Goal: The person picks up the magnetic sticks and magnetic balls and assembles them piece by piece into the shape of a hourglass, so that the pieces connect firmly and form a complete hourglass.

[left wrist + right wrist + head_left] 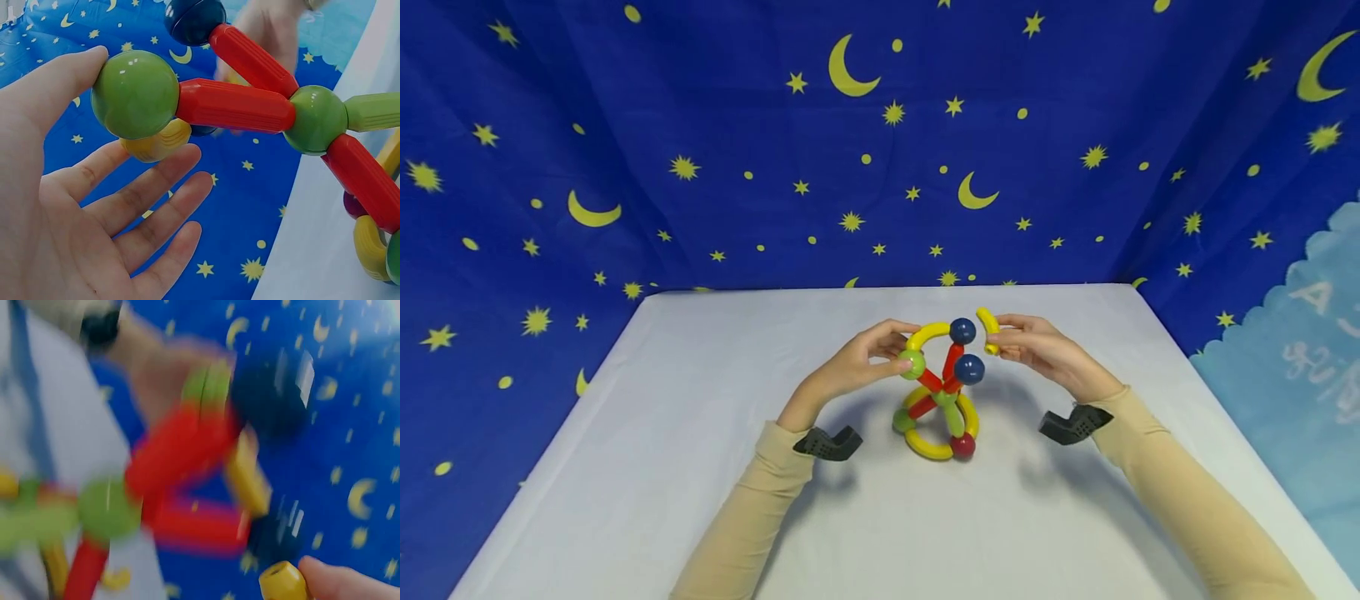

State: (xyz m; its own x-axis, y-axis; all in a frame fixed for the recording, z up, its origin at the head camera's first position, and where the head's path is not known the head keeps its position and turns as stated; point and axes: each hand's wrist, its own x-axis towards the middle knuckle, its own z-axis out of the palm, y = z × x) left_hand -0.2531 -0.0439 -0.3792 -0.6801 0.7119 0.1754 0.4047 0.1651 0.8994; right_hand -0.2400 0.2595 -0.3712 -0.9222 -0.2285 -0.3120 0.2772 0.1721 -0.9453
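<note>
A magnetic ball-and-rod structure stands on the table, with a green centre ball (315, 120) joining red rods (237, 106) and a light green rod (952, 417). My left hand (853, 360) pinches the upper green ball (134, 94) between thumb and index finger, its other fingers spread loosely. A yellow curved rod (931, 333) links that ball to a dark blue ball (962, 331); a second blue ball (969, 369) sits nearer. Just right of the blue balls, my right hand (1048, 354) pinches a loose yellow curved rod (988, 331), its end (282, 581) visible in the right wrist view.
The structure's base is a yellow ring (928, 451) with a red ball (962, 446) and a green ball (904, 419), resting on the white tablecloth (700, 467). A blue curtain (760, 217) with moons and stars surrounds the table's back and sides.
</note>
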